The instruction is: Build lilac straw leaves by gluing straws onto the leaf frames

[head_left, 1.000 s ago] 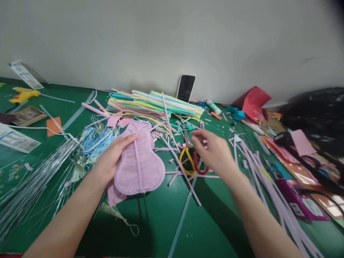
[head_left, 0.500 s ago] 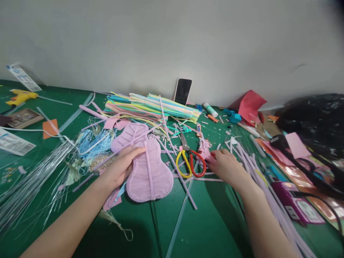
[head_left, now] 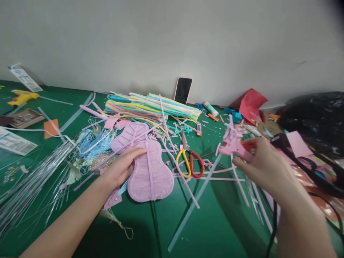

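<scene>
My left hand (head_left: 125, 165) grips a lilac, wing-shaped piece (head_left: 152, 173) by its left edge, the thumb lying on top near a lilac strip that runs down its middle. Beside it lies a second lilac lobe (head_left: 131, 136). My right hand (head_left: 262, 166) is closed around the handle of a pink glue gun (head_left: 233, 147), raised over the table. A long translucent glue stick (head_left: 193, 206) slants from the gun toward the front edge. Between my hands lie scissors (head_left: 189, 157) with one yellow and one red handle loop, blades pointing away.
Behind lies a bundle of coloured pipe cleaners (head_left: 150, 109), with a phone (head_left: 183, 90) leaning on the wall. To the left are silver strands (head_left: 37, 179), blue tassels (head_left: 94, 143) and a yellow glue gun (head_left: 23, 97). A black plastic bag (head_left: 314, 122) and a black cord (head_left: 273, 222) are at right.
My right hand has lifted the pink glue gun and moved it right, with the glue stick swinging along. Lilac strips at the right shifted. My left hand and the wing-shaped piece barely moved.
</scene>
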`<control>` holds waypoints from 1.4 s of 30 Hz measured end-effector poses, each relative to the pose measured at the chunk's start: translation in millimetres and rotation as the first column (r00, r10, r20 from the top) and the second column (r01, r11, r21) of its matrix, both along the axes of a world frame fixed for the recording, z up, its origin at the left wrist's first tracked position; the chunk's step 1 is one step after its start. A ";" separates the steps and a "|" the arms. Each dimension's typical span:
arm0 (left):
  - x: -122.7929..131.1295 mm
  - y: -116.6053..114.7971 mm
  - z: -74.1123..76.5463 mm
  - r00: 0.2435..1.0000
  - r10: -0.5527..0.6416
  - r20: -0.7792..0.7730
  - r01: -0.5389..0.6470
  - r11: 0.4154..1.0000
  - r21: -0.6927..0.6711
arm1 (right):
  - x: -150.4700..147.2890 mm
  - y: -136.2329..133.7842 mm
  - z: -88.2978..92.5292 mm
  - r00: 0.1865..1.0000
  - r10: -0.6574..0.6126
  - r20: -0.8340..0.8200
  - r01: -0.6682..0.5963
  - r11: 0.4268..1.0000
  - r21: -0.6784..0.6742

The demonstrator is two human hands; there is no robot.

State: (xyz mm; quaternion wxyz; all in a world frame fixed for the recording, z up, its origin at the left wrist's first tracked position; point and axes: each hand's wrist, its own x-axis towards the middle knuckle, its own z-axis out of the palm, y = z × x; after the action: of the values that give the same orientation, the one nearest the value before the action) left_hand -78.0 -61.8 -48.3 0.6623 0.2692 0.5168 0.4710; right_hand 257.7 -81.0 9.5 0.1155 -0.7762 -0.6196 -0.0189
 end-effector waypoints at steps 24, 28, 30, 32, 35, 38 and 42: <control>27.9 -37.5 9.8 0.643 0.104 -0.759 0.520 0.668 0.532 | -73.6 20.3 -33.7 0.756 0.449 -0.476 -0.239 0.866 0.439; 46.1 -62.5 19.8 0.718 -0.612 -0.332 0.696 0.640 0.326 | -91.4 18.3 -32.0 0.768 0.507 -0.392 -0.311 0.830 0.464; 52.2 -69.3 17.9 0.715 -0.690 -0.115 0.692 0.674 0.258 | -97.0 18.5 -32.6 0.770 0.527 -0.360 -0.330 0.812 0.482; 54.8 -71.6 14.7 0.726 -0.687 0.022 0.666 0.711 0.226 | -100.3 19.1 -34.6 0.779 0.529 -0.337 -0.336 0.806 0.487; 54.0 -70.4 12.6 0.752 -0.654 0.084 0.627 0.749 0.215 | -103.2 20.0 -38.1 0.802 0.518 -0.297 -0.335 0.802 0.495; 52.7 -69.3 14.4 0.760 -0.641 0.110 0.610 0.761 0.221 | -105.7 19.9 -39.8 0.815 0.515 -0.266 -0.333 0.791 0.513; 51.5 -68.2 15.6 0.751 -0.660 0.029 0.632 0.730 0.260 | -104.0 21.4 -38.4 0.796 0.508 -0.329 -0.305 0.806 0.507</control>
State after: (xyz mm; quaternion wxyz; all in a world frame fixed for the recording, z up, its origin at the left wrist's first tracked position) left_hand -26.5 -130.0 -32.6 0.7778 0.4795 0.2910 0.2836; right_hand 153.6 -59.6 -28.9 0.4243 -0.5579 -0.7114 0.0509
